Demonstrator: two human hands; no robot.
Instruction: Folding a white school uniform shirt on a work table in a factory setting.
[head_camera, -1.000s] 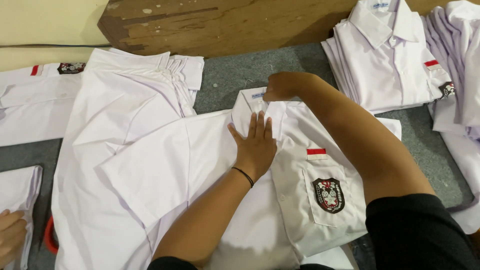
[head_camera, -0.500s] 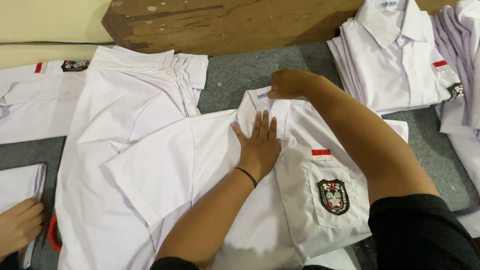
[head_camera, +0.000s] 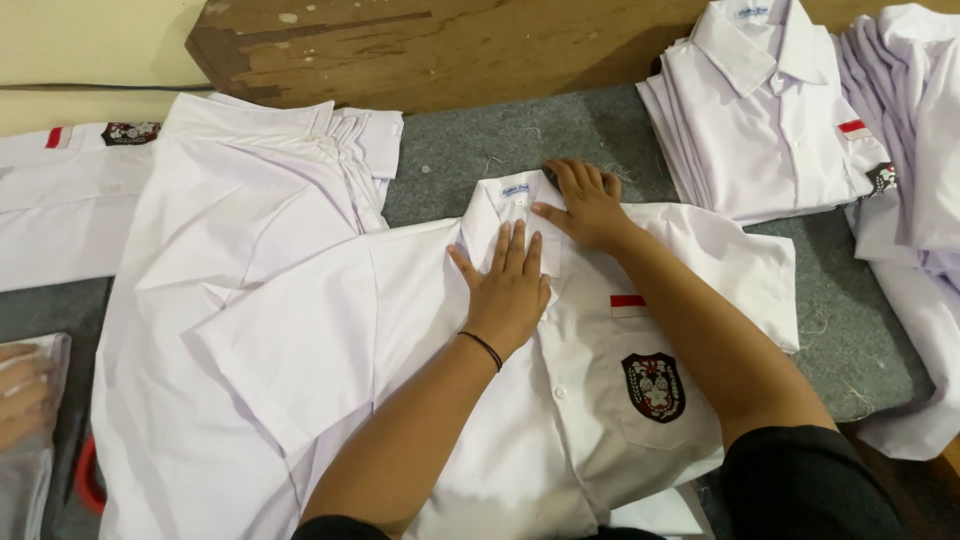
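A white short-sleeved shirt lies face up on the grey felt surface, with a red stripe and a dark crest badge on its chest pocket. My left hand presses flat on the shirt front just below the collar, fingers together, a thin black band at the wrist. My right hand rests on the collar, fingers bent over its right side. Neither hand holds anything.
More white shirts lie spread at the left. A folded stack of white shirts sits at the upper right, with loose ones beside it. Another person's hand shows at the lower left edge. A worn wooden board runs along the back.
My right hand slid along the collar and now lies flatter on it. My left hand stays pressed on the shirt front. The other person's hand came into view at the left.
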